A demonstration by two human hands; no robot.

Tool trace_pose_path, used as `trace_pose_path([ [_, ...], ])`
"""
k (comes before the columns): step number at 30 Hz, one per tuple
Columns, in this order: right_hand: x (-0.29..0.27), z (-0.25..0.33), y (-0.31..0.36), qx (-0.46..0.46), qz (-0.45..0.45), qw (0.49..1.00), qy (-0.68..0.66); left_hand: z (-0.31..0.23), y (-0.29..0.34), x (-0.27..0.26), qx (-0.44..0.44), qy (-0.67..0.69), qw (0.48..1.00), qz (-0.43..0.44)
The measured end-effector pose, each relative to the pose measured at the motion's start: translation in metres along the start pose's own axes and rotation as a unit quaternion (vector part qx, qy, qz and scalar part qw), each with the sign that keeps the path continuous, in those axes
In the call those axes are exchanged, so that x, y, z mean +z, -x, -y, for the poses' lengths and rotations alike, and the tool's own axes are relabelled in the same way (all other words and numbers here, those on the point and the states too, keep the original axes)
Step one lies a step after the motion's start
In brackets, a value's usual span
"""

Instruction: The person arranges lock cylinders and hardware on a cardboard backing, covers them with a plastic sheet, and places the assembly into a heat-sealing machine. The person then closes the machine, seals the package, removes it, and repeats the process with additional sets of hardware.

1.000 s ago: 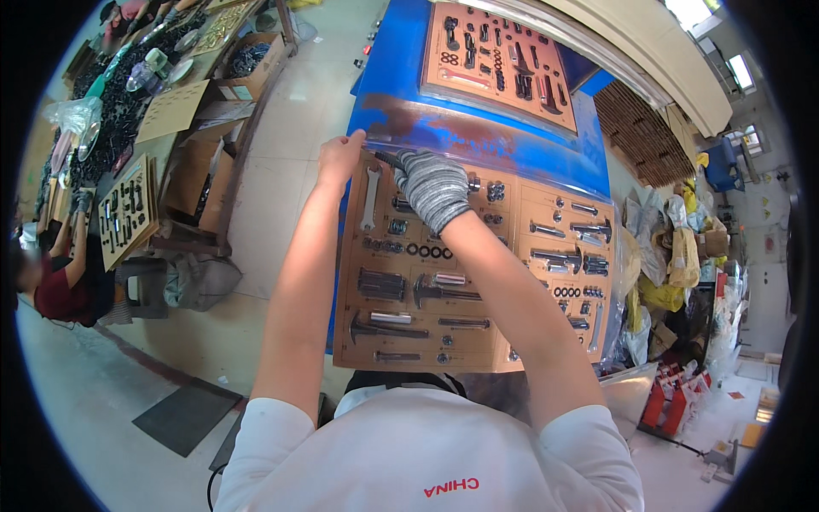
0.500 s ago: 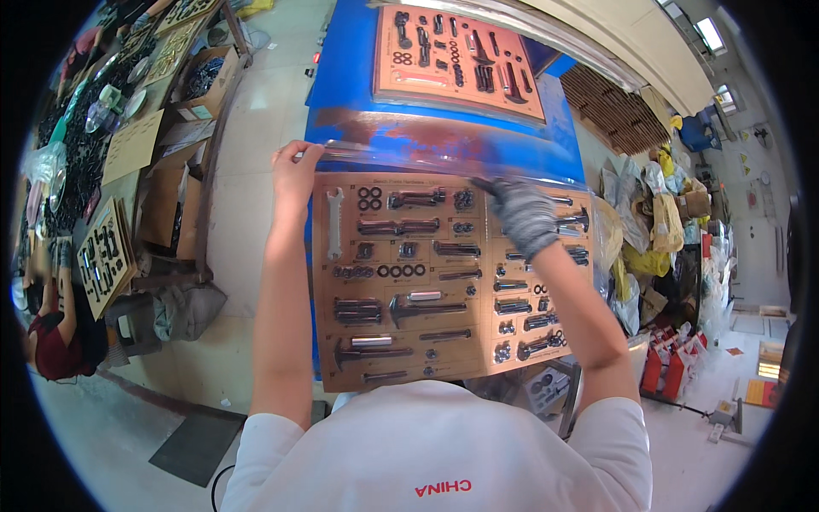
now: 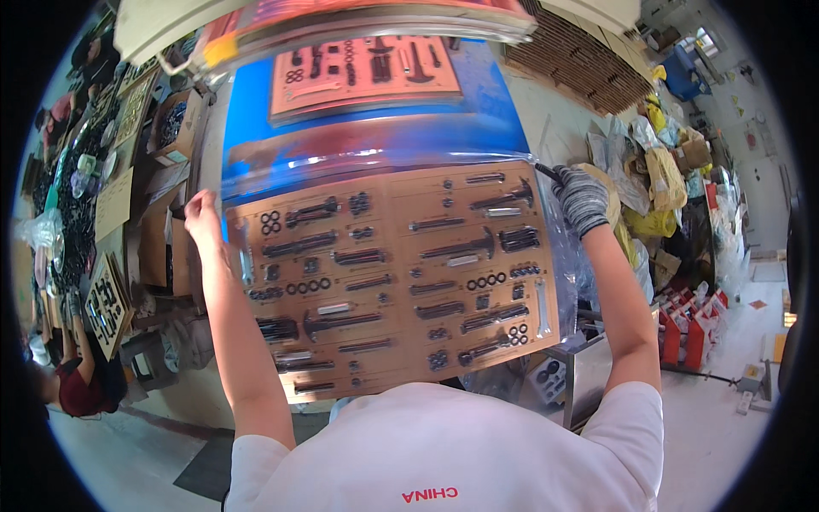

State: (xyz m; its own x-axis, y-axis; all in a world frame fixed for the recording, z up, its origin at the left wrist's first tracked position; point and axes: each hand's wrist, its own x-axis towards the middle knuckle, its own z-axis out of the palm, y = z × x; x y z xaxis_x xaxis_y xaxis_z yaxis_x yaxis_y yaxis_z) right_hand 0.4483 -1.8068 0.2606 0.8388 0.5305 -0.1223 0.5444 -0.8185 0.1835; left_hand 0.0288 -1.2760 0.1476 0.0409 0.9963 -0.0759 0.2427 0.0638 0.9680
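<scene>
A tan cardboard panel [image 3: 399, 224] lies in front of me, with bolts, rings, hammer-shaped pieces and wrenches fixed on it in rows under clear plastic film [image 3: 559, 256]. The film juts past the panel's right side and runs along its far edge. My right hand [image 3: 583, 198], in a grey knit glove, is closed round a slim black tool [image 3: 547, 171] at the far right corner; its tip is too small to make out. Beyond the far left corner is my bare left hand [image 3: 203, 220], fingers drawn together in a pinch. Whatever they hold is blurred.
A blue surface [image 3: 247, 141] carries another panel [image 3: 367, 90] behind mine, beneath a pale machine frame [image 3: 589, 10]. Bags [image 3: 661, 188] and red boxes [image 3: 682, 341] stand right. On the left are a cardboard box [image 3: 175, 128], a parts-covered bench and a person in dark red [image 3: 81, 388].
My right hand has moved from the panel's middle to its far right corner with the black tool. My left hand has shifted left and nearer. The whole view has turned somewhat.
</scene>
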Motion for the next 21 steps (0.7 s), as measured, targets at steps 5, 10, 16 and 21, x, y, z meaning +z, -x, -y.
trace_pose_path([
  [5, 0.035, -0.033, -0.006, 0.043, -0.002, 0.993, -0.111, -0.049, 0.083, 0.116, 0.329, -0.177, 0.926, -0.058],
  [10, 0.058, -0.040, -0.008, 0.020, 0.010, 0.931, -0.365, -0.092, 0.277, 0.337, 0.518, -0.056, 0.790, 0.322],
  [16, 0.063, -0.048, -0.004, 0.026, 0.053, 0.856, -0.513, -0.110, 0.349, 0.467, 0.207, -0.248, 0.786, 0.528],
  [21, 0.058, -0.036, -0.011, 0.069, 0.056, 0.889, -0.450, -0.096, 0.342, 0.480, 0.047, -0.102, 0.781, 0.614],
])
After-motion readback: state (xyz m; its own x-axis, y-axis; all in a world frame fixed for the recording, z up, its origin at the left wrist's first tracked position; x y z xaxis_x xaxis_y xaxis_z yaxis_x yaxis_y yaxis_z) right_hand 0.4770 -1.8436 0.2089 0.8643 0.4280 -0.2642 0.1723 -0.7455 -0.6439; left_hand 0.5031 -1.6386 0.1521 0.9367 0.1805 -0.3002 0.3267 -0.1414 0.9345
